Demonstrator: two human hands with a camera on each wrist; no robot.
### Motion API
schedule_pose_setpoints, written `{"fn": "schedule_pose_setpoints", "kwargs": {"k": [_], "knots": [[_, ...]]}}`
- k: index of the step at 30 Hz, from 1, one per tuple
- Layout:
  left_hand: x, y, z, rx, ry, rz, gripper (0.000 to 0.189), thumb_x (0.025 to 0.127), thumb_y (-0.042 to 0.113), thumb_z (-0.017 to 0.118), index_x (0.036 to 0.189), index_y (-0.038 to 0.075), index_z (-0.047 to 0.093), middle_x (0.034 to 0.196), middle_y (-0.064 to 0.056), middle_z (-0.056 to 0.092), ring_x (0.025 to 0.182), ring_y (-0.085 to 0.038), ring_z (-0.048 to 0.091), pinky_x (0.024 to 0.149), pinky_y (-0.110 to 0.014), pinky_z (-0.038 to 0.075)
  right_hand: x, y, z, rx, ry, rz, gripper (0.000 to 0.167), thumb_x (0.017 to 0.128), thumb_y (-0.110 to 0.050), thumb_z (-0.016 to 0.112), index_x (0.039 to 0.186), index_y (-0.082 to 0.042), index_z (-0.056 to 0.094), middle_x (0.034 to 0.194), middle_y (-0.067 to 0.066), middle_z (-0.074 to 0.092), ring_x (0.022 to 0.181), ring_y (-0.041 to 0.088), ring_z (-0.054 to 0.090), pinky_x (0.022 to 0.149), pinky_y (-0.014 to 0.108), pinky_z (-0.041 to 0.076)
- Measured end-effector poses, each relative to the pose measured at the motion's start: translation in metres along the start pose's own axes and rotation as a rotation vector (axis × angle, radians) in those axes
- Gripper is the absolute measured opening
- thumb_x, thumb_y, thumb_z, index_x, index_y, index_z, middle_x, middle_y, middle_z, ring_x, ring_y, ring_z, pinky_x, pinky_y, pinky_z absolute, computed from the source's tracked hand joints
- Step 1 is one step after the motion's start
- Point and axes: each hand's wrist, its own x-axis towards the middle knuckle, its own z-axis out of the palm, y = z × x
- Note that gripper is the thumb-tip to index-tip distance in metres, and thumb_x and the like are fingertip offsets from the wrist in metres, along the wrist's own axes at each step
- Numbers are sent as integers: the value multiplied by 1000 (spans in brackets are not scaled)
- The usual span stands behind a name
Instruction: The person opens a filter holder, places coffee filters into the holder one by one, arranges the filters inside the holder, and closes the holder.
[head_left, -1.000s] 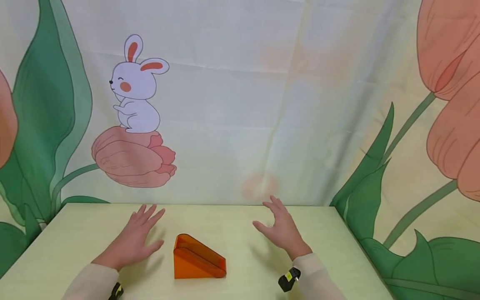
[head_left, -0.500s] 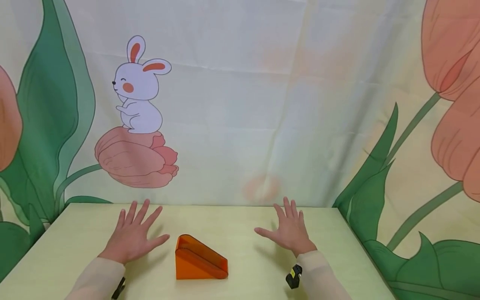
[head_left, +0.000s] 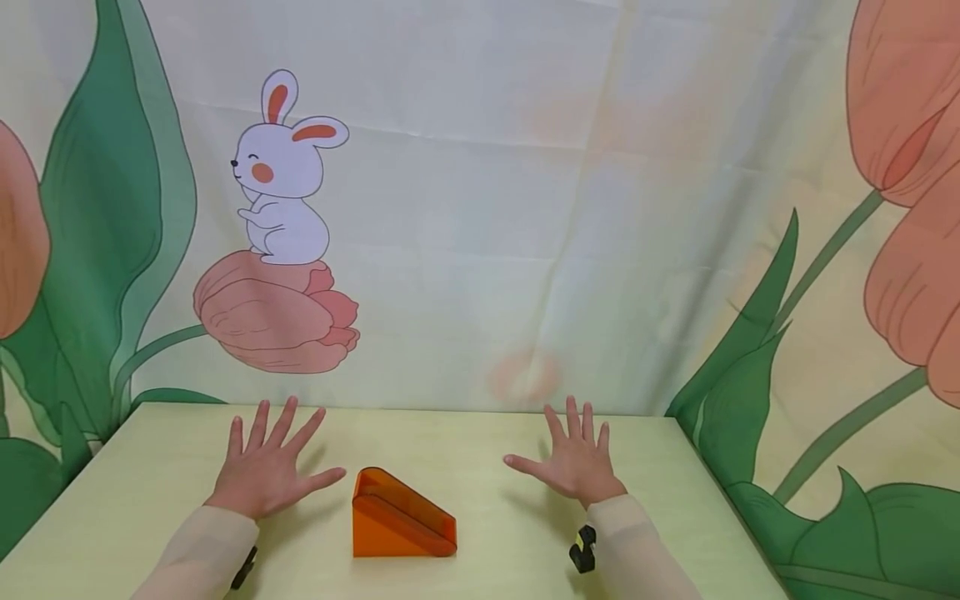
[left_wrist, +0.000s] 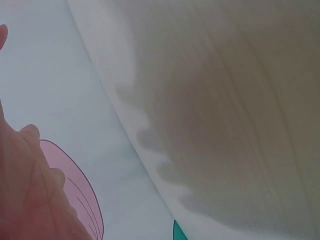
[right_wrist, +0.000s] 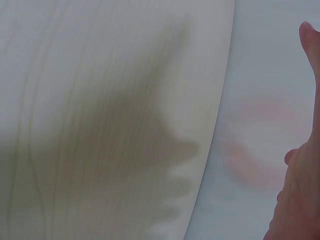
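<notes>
A translucent orange holder (head_left: 401, 521), wedge-shaped with a sloping top and a slot between two side walls, stands on the pale table (head_left: 480, 442) between the hands. Left of it, my left hand (head_left: 266, 475) hovers palm down with fingers spread, its thumb tip close to the holder's tall end. On the other side my right hand (head_left: 573, 462) is likewise spread, thumb pointing left, farther from the holder's low end. Both hold nothing. The left wrist view catches part of the left palm (left_wrist: 30, 190); the right wrist view shows the right hand's edge and thumb (right_wrist: 300, 185).
Behind the table hangs a printed cloth (head_left: 450, 208) with a rabbit and tulips. The table's back edge runs just past the fingertips. Hand shadows fall on the wood-grain tabletop (left_wrist: 225, 100) in both wrist views. A black wrist device (head_left: 583, 550) sits at the right cuff.
Both hands have turned flatter and spread their fingers wider, the left one shifting slightly right. The orange holder stays in place; the whole head view has drifted a little.
</notes>
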Motion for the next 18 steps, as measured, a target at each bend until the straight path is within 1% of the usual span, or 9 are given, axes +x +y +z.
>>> {"fn": "schedule_pose_setpoints", "kwargs": {"k": [5, 10, 18], "knots": [[0, 2, 1, -14, -5, -10, 104, 83, 89, 46, 163, 26, 28, 170, -24, 11, 152, -59, -2, 117, -76, -12, 0, 0, 0, -2, 4, 1, 120, 75, -96, 46, 165, -21, 19, 173, 17, 1, 158, 44, -7, 123, 72, 1], [0, 4, 2, -23, -12, -19, 105, 82, 90, 45, 163, 26, 27, 170, -24, 11, 153, -58, -2, 117, -76, -13, 2, 2, 3, -9, 3, 9, 121, 74, -98, 45, 165, -22, 18, 173, 17, -1, 159, 45, -6, 123, 72, 0], [0, 2, 3, -30, -27, -29, 104, 83, 90, 45, 163, 27, 26, 171, -24, 10, 153, -57, -2, 117, -76, -12, 4, 2, 2, -8, -1, 21, 120, 76, -96, 47, 165, -21, 21, 173, 17, -1, 158, 46, -7, 122, 73, -1]]}}
